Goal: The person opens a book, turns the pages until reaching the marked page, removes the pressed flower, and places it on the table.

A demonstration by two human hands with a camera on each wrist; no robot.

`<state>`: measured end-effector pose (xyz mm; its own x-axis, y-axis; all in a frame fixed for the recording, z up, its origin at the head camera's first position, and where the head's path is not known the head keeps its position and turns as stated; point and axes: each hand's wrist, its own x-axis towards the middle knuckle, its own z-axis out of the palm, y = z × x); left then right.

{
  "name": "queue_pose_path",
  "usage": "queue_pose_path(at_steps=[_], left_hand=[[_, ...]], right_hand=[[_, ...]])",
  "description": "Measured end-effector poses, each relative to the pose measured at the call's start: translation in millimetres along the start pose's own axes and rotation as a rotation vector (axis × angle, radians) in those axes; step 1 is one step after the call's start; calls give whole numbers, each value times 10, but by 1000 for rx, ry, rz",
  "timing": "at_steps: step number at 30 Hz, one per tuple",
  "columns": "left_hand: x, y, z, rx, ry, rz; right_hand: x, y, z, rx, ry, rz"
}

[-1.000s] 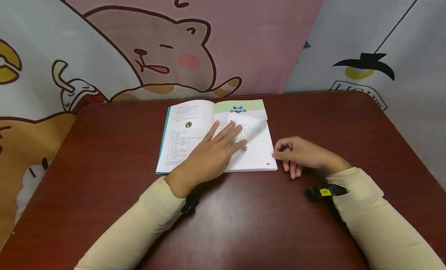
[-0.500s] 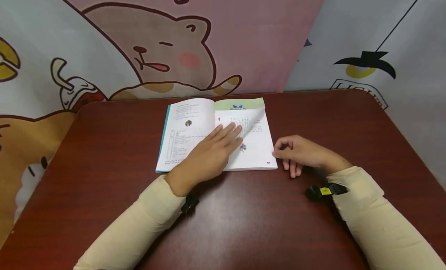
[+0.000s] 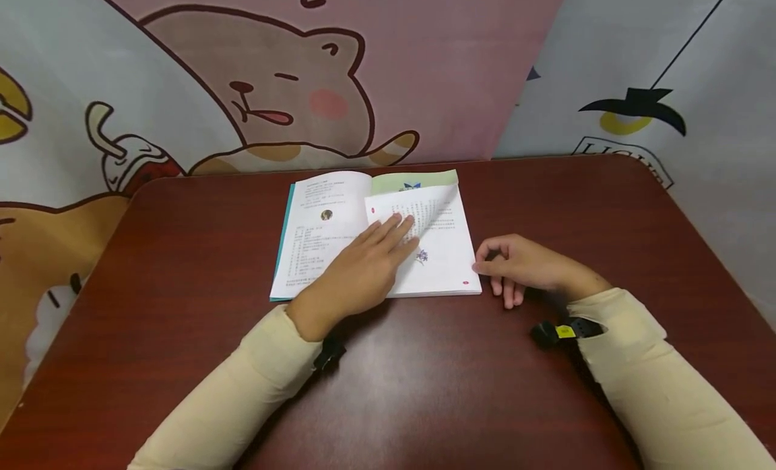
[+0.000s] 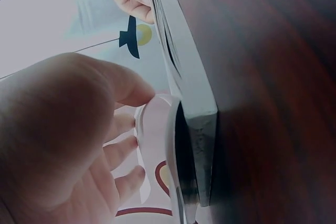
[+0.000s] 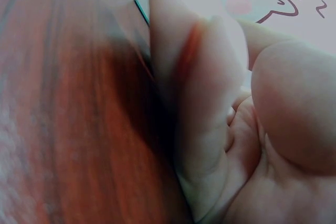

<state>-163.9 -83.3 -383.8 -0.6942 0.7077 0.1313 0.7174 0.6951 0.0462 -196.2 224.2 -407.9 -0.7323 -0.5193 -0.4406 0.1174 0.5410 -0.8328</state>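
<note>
Left hand (image 3: 364,264) lies with almost straight fingers over a page (image 3: 383,204) that is bent back diagonally, so its grip is wide and loose. Right hand (image 3: 521,264) has thumb and forefinger brought together at the right edge of the book (image 3: 445,264), but whether they pinch paper or only touch it, I cannot tell. The book lies spread on the dark red table (image 3: 424,389), near the far side. I judge the step in hand to be the turning of this page. To do it well, the left palm should be flat and light and guide the sheet evenly toward the spine, because the bend at its upper right could become a crease. The right fingertips had better hold the lower pages down without lifting them. As for containers, I see none; only the blue-green cover (image 3: 288,207) shows behind its leaves.
</note>
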Motion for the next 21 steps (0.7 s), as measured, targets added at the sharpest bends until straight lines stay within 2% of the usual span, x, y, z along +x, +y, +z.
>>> queue_pose_path(at_steps=[7, 11, 15, 21], left_hand=[[-7, -5, 2, 23, 10, -15], [-9, -4, 0, 45, -3, -43], [-13, -5, -7, 33, -10, -71], [-8, -8, -11, 25, -9, -72]], right_hand=[[4, -13, -1, 5, -5, 3], [4, -14, -4, 8, -6, 0], [7, -10, -6, 9, -14, -1], [12, -6, -9, 12, -15, -1]])
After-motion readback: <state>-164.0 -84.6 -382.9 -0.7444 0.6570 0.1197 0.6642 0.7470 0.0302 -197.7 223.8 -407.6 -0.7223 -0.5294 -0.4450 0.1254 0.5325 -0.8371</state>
